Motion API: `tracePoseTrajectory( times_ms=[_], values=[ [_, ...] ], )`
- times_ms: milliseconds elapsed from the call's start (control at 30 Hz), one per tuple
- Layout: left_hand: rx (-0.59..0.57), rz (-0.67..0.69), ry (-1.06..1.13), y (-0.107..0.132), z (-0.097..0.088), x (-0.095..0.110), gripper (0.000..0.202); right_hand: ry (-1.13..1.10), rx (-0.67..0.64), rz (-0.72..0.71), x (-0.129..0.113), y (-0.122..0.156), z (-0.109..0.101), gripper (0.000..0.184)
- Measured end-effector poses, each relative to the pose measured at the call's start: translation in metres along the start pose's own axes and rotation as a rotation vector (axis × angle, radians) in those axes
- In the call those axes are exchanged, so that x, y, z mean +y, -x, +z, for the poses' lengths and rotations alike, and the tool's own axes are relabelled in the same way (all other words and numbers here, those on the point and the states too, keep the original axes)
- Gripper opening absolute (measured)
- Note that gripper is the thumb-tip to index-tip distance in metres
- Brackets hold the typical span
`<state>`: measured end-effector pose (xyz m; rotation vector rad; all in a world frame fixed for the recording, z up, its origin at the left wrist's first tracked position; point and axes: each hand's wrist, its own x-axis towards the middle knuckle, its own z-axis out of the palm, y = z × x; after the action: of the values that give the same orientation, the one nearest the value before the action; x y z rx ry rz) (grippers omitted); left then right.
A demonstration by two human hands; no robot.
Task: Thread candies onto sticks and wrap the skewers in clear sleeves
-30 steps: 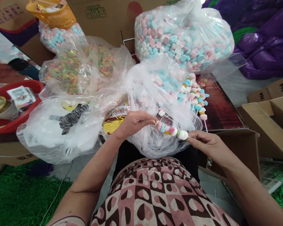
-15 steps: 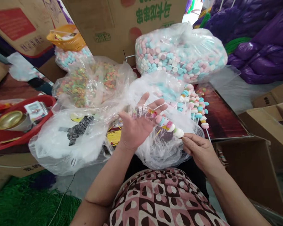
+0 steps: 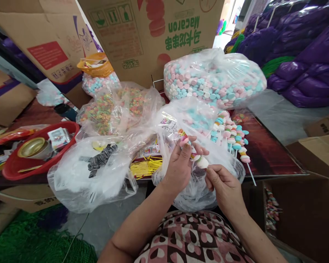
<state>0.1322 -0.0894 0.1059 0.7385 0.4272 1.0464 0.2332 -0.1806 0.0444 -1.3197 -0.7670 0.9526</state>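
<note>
A marshmallow skewer in a clear printed wrapper slants across the space between my hands. My left hand is closed around its middle, fingers hiding part of the coloured pieces. At the lower end, my right hand pinches the gathered wrapper or stick just below the white marshmallow; which of the two I cannot tell. Under my hands spreads a clear plastic bag. Finished-looking marshmallow skewers lie on the table to the right. Gold twist ties lie to the left of my left hand.
Bags of loose marshmallows and ring-shaped sweets stand at the back before a cardboard box. A red basin and a bag with grey ties are at left. An open carton holds several skewers at lower right.
My left hand, open with the wrapped skewer across its palm before, has closed around the skewer. My right hand still pinches the lower end. The camera view has shifted.
</note>
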Motion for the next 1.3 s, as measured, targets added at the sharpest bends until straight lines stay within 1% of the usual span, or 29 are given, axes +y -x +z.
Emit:
tracePoseTrajectory(
  times_ms=[100,267,433,567,667,767,833,933,1033,1100,1167,1233,1300],
  values=[
    [0.010,0.008,0.029,-0.005,-0.006,0.002,0.041,-0.001,-0.078,0.045,-0.001,0.000,-0.002,0.035],
    [0.009,-0.066,-0.018,-0.005,-0.010,0.000,0.040,-0.041,-0.047,0.080,0.006,0.002,-0.005,0.037],
    [-0.048,-0.116,-0.004,-0.001,-0.012,0.000,0.044,-0.134,-0.104,0.149,0.011,0.003,-0.001,0.036],
    [-0.123,-0.182,-0.022,-0.003,-0.016,0.001,0.047,-0.226,-0.046,0.112,0.006,-0.001,0.006,0.032],
    [-0.142,-0.168,-0.022,-0.005,-0.017,0.003,0.055,-0.295,-0.016,0.123,0.001,-0.004,0.012,0.032],
    [-0.123,-0.092,0.011,-0.009,-0.016,0.011,0.064,-0.311,-0.013,0.136,0.001,-0.005,0.012,0.032],
    [-0.087,-0.047,0.010,-0.012,-0.013,0.015,0.063,-0.294,-0.011,0.127,0.002,-0.004,0.011,0.031],
    [0.008,-0.013,-0.031,-0.014,-0.009,0.015,0.048,-0.244,-0.001,0.135,0.007,-0.002,0.009,0.033],
    [0.071,-0.031,-0.025,-0.012,-0.005,0.006,0.033,-0.179,0.049,0.141,0.010,0.000,0.008,0.038],
    [0.088,-0.056,-0.031,-0.009,-0.005,-0.001,0.031,-0.161,0.071,0.132,0.011,0.001,0.009,0.040],
    [0.097,-0.070,-0.042,-0.005,-0.006,-0.006,0.031,-0.185,0.065,0.127,0.010,0.001,0.011,0.038],
    [0.084,-0.077,-0.043,-0.002,-0.008,-0.007,0.032,-0.236,0.047,0.128,0.008,0.001,0.013,0.036],
    [0.052,-0.080,-0.028,-0.001,-0.012,-0.002,0.038,-0.283,0.019,0.133,0.007,0.001,0.013,0.034]
  ],
)
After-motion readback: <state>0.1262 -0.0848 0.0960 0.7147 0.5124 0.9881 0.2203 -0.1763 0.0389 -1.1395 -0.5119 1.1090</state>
